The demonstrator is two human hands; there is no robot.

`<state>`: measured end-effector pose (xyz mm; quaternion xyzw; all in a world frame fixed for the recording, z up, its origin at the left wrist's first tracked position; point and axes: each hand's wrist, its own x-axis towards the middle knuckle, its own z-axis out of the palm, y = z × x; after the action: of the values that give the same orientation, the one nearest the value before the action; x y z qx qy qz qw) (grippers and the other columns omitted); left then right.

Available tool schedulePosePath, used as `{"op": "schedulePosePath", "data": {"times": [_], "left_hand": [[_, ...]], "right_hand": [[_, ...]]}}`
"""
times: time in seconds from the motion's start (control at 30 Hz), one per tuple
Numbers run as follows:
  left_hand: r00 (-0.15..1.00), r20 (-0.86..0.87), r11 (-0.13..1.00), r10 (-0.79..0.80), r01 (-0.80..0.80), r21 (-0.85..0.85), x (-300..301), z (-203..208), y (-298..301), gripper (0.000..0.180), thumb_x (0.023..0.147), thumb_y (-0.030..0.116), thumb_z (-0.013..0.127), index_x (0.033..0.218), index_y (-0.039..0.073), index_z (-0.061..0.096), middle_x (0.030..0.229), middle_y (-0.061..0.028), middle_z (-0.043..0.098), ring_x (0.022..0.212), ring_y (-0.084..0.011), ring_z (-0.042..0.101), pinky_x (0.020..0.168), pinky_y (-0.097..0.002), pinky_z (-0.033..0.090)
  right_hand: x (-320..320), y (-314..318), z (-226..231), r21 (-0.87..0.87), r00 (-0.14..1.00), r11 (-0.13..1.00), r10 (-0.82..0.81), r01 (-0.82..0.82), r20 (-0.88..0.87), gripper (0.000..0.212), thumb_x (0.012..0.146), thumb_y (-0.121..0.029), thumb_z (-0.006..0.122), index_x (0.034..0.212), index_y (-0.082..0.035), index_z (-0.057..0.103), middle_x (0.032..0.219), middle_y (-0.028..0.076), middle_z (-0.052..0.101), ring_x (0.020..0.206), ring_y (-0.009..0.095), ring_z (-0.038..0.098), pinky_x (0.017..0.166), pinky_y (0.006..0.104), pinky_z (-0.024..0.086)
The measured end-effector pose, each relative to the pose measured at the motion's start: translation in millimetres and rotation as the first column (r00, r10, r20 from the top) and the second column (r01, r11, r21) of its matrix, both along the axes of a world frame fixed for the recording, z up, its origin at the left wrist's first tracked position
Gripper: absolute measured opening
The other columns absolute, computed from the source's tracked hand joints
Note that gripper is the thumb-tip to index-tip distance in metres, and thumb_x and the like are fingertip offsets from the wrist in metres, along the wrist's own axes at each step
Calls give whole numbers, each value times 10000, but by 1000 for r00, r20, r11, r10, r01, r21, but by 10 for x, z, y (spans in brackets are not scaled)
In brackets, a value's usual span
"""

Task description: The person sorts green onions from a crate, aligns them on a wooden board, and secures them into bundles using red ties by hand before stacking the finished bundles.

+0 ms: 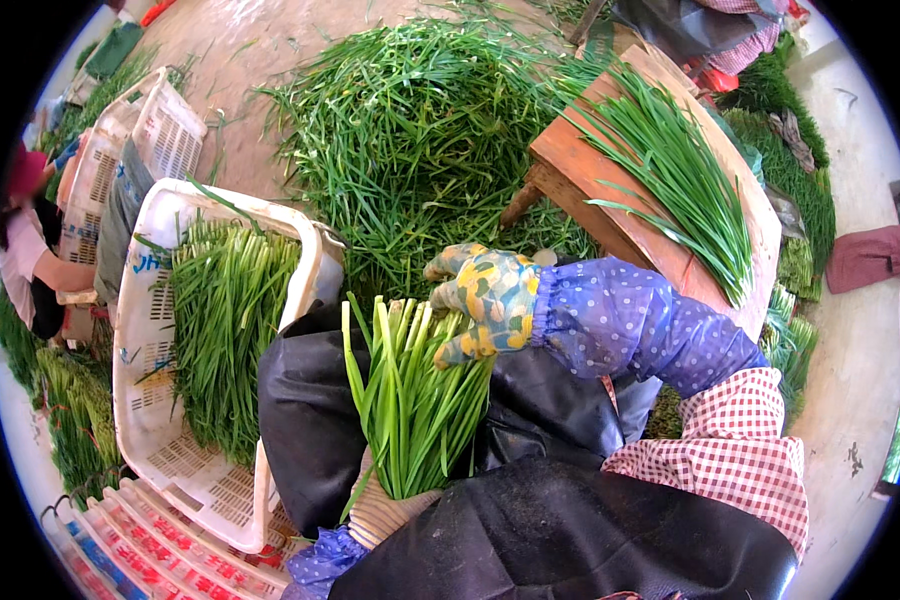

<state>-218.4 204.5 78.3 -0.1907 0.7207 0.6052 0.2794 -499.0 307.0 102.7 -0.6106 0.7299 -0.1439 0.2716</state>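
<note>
A bunch of garlic chives [415,385] stands over my lap, pale cut ends up and green leaves down. My left hand [395,505] is at its lower end; the striped glove cuff shows, while the leaves cover the fingers closed round the bunch. At the pale ends is my right hand [485,302] in a yellow, green and grey patterned glove. Its thumb and fingers are spread apart beside the stalks, the thumb close to the leaves. Blue dotted sleeve covers and a black apron [570,530] cover my arms and lap.
A white plastic crate [135,400] at left holds upright chives [230,335]. Ahead lies a big heap of loose leaves [410,150]. More chives [680,170] lie on a wooden bench [595,150] at right. Another person [35,240] sits at far left, near stacked crates [100,190].
</note>
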Motion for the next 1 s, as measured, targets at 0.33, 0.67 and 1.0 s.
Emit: {"op": "schedulePosePath", "data": {"times": [0.33,0.67,1.0], "left_hand": [[986,73,984,-150,156,-82,-167,64,28,479,879,431,478,1267,150,486,1294,-41,518,1230,-236,424,1079,-392,270],[992,5,981,-127,126,-147,-44,-104,-12,410,820,318,572,1177,118,554,1170,-62,593,1159,-263,478,1043,-400,308],[994,-69,991,-85,77,-112,136,-356,-70,591,692,257,717,1215,82,504,1204,-68,576,1178,-240,463,1086,-367,229]], "right_hand": [[184,71,-402,21,837,984,-160,175,524,237,766,-287,673,941,-132,712,1186,147,552,1067,285,547,894,372,452],[-1005,-169,-614,124,928,935,-299,331,-222,179,825,-177,605,986,-124,662,883,128,643,846,300,626,749,377,516],[129,153,-220,-243,990,970,42,-8,135,251,699,-320,719,803,-93,692,1149,179,531,1137,357,455,919,461,405]]}}
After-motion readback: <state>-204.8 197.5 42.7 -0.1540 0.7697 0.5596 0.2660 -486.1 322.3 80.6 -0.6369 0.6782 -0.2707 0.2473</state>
